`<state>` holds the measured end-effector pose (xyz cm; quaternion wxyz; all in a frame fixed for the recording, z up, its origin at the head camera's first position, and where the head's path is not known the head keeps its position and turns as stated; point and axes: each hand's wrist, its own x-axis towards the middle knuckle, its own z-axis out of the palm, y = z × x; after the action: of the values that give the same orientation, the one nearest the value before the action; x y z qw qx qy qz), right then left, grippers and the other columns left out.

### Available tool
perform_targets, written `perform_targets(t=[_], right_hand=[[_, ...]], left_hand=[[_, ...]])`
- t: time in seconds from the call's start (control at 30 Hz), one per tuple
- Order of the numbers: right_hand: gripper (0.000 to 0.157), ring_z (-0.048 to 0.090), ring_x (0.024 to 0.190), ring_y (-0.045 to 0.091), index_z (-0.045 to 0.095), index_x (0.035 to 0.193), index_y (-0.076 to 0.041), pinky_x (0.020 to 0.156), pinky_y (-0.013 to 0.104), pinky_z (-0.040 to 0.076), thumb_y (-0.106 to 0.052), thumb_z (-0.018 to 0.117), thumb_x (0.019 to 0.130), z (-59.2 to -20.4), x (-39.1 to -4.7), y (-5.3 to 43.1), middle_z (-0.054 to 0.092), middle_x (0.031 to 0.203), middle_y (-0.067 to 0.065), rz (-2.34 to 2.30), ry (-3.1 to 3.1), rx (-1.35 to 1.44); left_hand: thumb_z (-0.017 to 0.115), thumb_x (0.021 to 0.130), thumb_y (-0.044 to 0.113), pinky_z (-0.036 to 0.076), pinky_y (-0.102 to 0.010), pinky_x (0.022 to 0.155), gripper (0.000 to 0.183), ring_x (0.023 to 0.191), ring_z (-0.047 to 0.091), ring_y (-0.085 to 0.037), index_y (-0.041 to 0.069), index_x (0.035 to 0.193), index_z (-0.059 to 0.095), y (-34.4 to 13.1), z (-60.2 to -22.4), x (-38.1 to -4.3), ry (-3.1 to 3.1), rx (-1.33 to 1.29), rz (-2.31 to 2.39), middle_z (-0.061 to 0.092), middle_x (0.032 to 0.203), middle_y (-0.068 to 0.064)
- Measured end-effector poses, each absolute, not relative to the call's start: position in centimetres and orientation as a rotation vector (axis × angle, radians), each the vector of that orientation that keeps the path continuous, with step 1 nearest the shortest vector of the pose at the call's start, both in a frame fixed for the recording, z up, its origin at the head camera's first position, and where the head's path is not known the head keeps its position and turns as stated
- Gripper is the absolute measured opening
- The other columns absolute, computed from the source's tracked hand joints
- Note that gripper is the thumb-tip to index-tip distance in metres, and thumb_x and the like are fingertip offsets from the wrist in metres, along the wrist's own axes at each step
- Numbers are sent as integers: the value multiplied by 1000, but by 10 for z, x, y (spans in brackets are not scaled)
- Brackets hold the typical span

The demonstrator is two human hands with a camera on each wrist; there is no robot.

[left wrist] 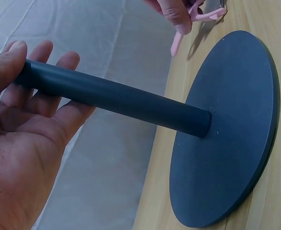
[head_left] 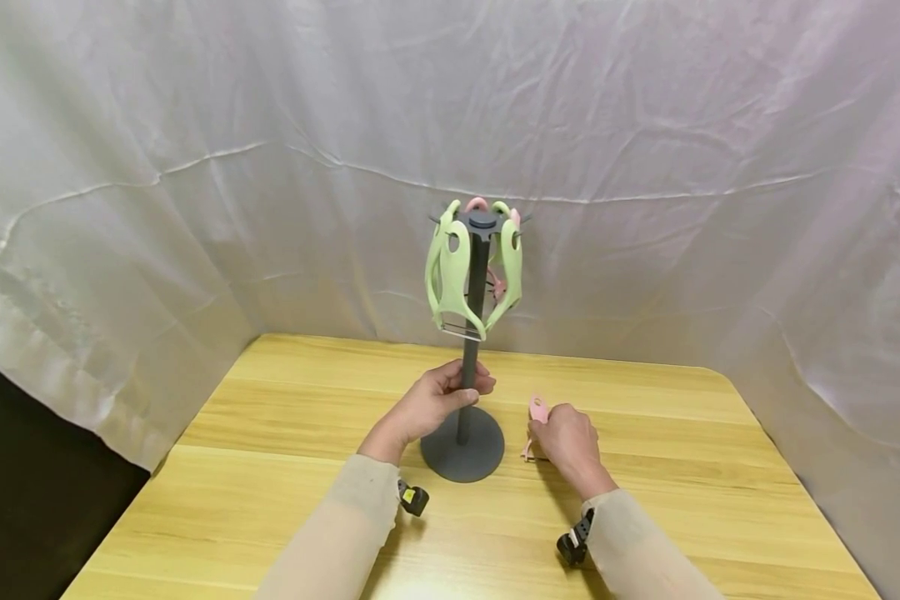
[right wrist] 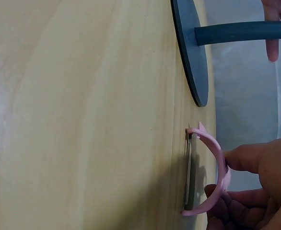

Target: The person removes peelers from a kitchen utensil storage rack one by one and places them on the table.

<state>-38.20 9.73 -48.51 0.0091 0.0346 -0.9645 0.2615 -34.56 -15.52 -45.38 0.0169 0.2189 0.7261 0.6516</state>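
Observation:
A dark grey rotating-style stand with a round base (head_left: 461, 467) and a slim pole (left wrist: 131, 98) stands upright on the table. My left hand (head_left: 429, 404) holds the pole low down, thumb on one side and fingers behind it. Green peelers (head_left: 455, 268) hang by their handle holes from the pegs at the top. Behind them a pink peeler (head_left: 499, 288) is partly hidden. To the right of the base, my right hand (head_left: 570, 437) pinches another pink peeler (right wrist: 212, 143) between thumb and fingers. Its blade (right wrist: 192, 170) is down close to the tabletop.
The wooden table (head_left: 270, 467) has its far edge against a pale hanging curtain (head_left: 330, 233). Dark wrist cameras (head_left: 414, 500) sit on both wrists. At the left, a black area (head_left: 37, 483) lies beyond the table edge.

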Motion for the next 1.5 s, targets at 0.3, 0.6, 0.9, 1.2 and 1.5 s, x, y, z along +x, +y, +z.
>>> perform_targets(t=[0.3, 0.6, 0.9, 1.2, 1.5], right_hand=[[34, 49, 57, 21, 58, 64, -13, 50, 32, 36, -28, 69, 92, -486, -384, 97, 52, 59, 2, 834, -3025, 98], [37, 45, 54, 18, 57, 61, -14, 49, 30, 34, -27, 68, 93, -489, -385, 98, 46, 55, -1, 839, -3031, 90], [35, 44, 52, 17, 58, 63, -13, 48, 29, 33, -28, 68, 93, -491, -382, 97, 50, 56, 0, 861, -3029, 93], [38, 39, 50, 15, 57, 60, -14, 47, 28, 30, -30, 69, 93, -491, -381, 96, 43, 52, -3, 876, -3030, 76], [36, 45, 54, 18, 58, 61, -14, 49, 30, 33, -31, 68, 92, -492, -382, 97, 48, 56, -1, 847, -3015, 85]], left_hand=[[60, 107, 5, 51, -46, 112, 29, 134, 64, -33, 3, 136, 61, -155, -453, -347, 2260, 685, 2024, 69, 138, -21], [60, 107, 5, 51, -45, 112, 29, 134, 64, -31, 3, 136, 61, -155, -454, -347, 2253, 693, 2029, 69, 138, -19], [60, 107, 4, 50, -46, 114, 32, 135, 63, -31, 3, 138, 60, -155, -455, -346, 2242, 687, 2031, 66, 141, -24], [61, 106, 3, 53, -43, 111, 32, 132, 66, -29, 5, 137, 62, -156, -454, -346, 2242, 671, 2042, 70, 136, -19], [63, 104, 3, 54, -43, 109, 33, 131, 66, -33, 2, 138, 61, -155, -454, -347, 2237, 698, 2051, 66, 138, -28]])
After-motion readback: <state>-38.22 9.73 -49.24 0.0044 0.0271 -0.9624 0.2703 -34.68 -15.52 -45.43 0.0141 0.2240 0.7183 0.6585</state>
